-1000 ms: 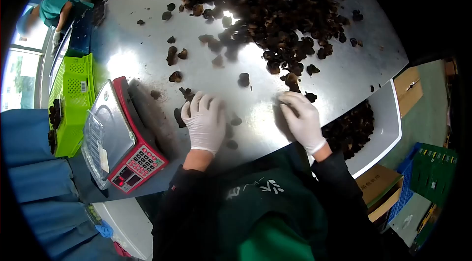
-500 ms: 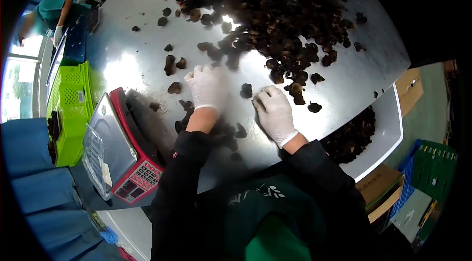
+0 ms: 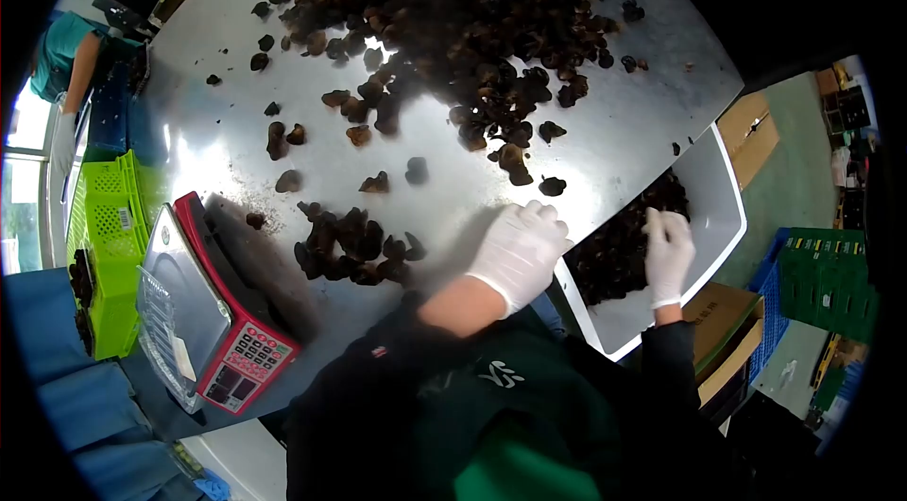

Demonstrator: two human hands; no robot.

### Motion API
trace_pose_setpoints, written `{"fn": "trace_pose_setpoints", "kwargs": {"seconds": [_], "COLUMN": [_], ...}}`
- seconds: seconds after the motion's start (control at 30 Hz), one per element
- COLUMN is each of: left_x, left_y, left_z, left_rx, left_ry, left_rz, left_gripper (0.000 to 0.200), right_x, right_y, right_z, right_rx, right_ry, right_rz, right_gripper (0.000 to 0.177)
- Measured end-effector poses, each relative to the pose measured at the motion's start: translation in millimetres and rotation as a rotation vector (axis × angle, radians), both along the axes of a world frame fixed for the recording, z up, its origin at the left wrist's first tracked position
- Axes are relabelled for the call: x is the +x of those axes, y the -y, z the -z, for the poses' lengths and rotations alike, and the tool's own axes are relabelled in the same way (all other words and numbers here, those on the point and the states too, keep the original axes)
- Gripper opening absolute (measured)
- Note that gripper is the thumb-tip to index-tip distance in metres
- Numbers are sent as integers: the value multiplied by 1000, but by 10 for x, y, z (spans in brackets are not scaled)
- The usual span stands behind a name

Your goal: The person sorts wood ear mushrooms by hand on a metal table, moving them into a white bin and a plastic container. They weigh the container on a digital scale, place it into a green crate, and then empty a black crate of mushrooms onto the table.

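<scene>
Right grip — from tabletop to white bin

Dark curled pieces, heaped on table, some in tub

No legible text; white emblem (on apron)

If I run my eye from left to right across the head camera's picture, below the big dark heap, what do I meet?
Lime crate → scale → small dark heap → left hand → white bin → blue crate → dark green crate.
</scene>
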State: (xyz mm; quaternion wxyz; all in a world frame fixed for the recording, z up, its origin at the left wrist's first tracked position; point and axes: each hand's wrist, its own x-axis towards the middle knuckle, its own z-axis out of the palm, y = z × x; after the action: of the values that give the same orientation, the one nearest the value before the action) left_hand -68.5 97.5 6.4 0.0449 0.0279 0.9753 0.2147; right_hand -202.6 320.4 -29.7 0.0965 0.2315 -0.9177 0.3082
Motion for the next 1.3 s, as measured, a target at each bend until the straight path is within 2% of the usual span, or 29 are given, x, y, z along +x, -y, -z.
{"fn": "trace_pose_setpoints", "kwargs": {"seconds": [0.03,0.1,0.13,0.17,0.2,0.23,0.33,0.43,0.5,0.67,0.73,0.8,0.87,0.93,1.1,1.17,1.3], "left_x": [-42,-222,-338,-360,-385,-397,-279,31,250,528,509,457,404,360,334,316,427], "left_y": [-62,36,159,239,318,377,386,363,441,671,701,704,693,706,756,746,739], "left_z": [66,191,263,305,380,445,506,355,254,255,424,500,462,405,313,185,278], "left_rx": [-18,-176,-228,-181,-181,-183,-14,115,137,477,453,340,283,250,861,1147,1516], "left_ry": [-63,-99,-193,-212,-195,-176,-194,-418,-475,-324,-362,-387,-351,-332,-163,-52,-63], "left_rz": [-9,-227,-371,-494,-482,-474,-435,-514,-585,-842,-795,-686,-686,-726,-810,-801,-698], "left_gripper": [19,21,20,29,29,28,29,28,22,27,27,28,27,26,26,27,34], "right_x": [-46,-78,-33,25,74,145,353,431,467,499,513,501,479,506,756,799,786], "right_y": [-143,-434,-448,-423,-371,-252,211,468,623,863,1001,1086,1103,1122,1219,1263,1315], "right_z": [19,3,-53,-108,35,72,27,47,20,87,8,96,194,174,138,25,128], "right_rx": [-150,-160,-121,-83,-173,-83,-149,-120,-128,-112,-80,-98,-116,-129,-281,-355,-685], "right_ry": [4,117,263,410,361,207,167,142,118,102,87,130,154,173,466,699,1109], "right_rz": [114,218,250,280,227,112,-53,-196,-259,-281,-288,-339,-385,-397,-434,-412,-441], "right_gripper": [18,20,20,20,20,19,14,17,19,32,41,33,24,23,30,32,34]}}
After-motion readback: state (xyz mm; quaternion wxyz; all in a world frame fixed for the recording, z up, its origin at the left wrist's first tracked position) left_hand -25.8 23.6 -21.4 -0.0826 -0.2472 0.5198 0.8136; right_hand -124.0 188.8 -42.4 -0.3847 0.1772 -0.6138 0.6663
